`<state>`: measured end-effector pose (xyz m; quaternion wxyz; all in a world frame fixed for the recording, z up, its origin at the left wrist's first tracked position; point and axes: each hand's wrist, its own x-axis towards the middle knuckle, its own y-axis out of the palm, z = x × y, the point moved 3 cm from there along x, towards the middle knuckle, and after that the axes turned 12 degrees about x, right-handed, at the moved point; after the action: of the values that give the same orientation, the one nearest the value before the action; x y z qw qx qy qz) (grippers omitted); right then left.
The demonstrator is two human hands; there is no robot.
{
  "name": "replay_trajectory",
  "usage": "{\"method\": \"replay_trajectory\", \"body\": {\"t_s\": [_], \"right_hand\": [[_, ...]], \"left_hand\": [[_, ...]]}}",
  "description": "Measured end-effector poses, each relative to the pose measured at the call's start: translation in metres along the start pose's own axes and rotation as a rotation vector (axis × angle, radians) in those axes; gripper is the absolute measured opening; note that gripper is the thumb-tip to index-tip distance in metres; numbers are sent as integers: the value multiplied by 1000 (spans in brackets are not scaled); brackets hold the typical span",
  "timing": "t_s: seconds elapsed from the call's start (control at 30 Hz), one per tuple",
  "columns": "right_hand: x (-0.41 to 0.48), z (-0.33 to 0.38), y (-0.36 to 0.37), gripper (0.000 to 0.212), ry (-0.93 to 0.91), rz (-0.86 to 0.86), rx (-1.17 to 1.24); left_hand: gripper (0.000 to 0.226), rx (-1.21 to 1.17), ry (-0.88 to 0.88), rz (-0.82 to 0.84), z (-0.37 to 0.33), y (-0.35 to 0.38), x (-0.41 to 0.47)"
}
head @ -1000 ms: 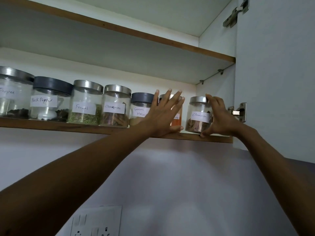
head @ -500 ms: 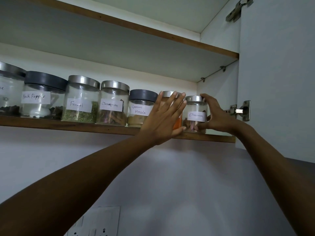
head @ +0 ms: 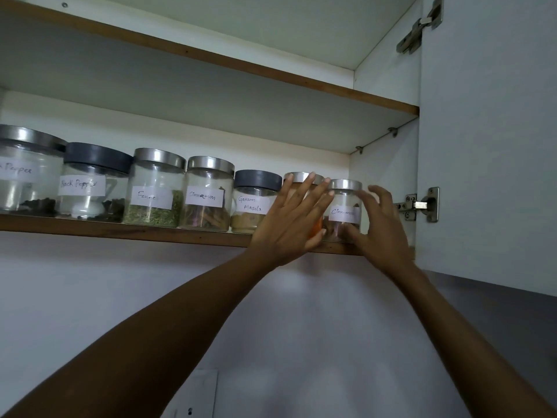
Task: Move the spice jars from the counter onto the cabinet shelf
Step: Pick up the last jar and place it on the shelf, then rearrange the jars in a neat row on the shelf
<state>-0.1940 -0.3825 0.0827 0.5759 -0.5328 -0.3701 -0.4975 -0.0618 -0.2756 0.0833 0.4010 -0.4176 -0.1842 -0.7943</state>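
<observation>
A row of glass spice jars stands on the wooden-edged cabinet shelf (head: pixel 120 230): Pepper (head: pixel 21 176), Black Pepper (head: pixel 90 188), Fennel (head: pixel 153 194), Cinnamon (head: pixel 208 194), Garam Masala (head: pixel 253 203), an orange-filled jar (head: pixel 301 178) and a second cinnamon jar (head: pixel 343 203) at the right end. My left hand (head: pixel 292 221) lies flat with straight fingers against the front of the orange-filled jar and hides most of it. My right hand (head: pixel 382 230) is beside the right cinnamon jar, blurred. Its fingers are spread just off the glass and its thumb is low in front of the base.
The open cabinet door (head: pixel 488 146) hangs close on the right, with a metal hinge (head: pixel 422 205) just beyond my right hand. A bare upper shelf (head: pixel 241 61) sits above the jars. Below are a plain wall and a wall socket (head: pixel 193 396).
The right cinnamon jar was slid back onto the shelf beside the orange-filled jar. My right hand's fingers have since loosened and spread off it. My left hand stays flat on the orange-filled jar.
</observation>
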Motion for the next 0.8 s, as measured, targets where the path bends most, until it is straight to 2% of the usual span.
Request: {"method": "replay_trajectory", "body": {"t_s": [0.07, 0.13, 0.3, 0.4, 0.5, 0.8], "right_hand": [[-13, 17, 5, 34, -118, -86, -129], [-26, 34, 11, 18, -209, -120, -169], [-47, 75, 28, 17, -314, -100, -103], [-52, 106, 39, 16, -364, -123, -34], [-54, 144, 57, 10, -400, -148, 21], [-53, 262, 119, 19, -453, -119, 93]], "left_hand": [[51, -78, 17, -31, -1, -8, -8], [41, -111, 20, -49, 3, -19, -24], [27, -131, 111, -102, 51, -54, -81], [22, -117, 148, -76, 92, -72, -115], [19, -71, 117, -27, 132, -88, -147], [15, -2, 53, 61, 232, -114, -217]]}}
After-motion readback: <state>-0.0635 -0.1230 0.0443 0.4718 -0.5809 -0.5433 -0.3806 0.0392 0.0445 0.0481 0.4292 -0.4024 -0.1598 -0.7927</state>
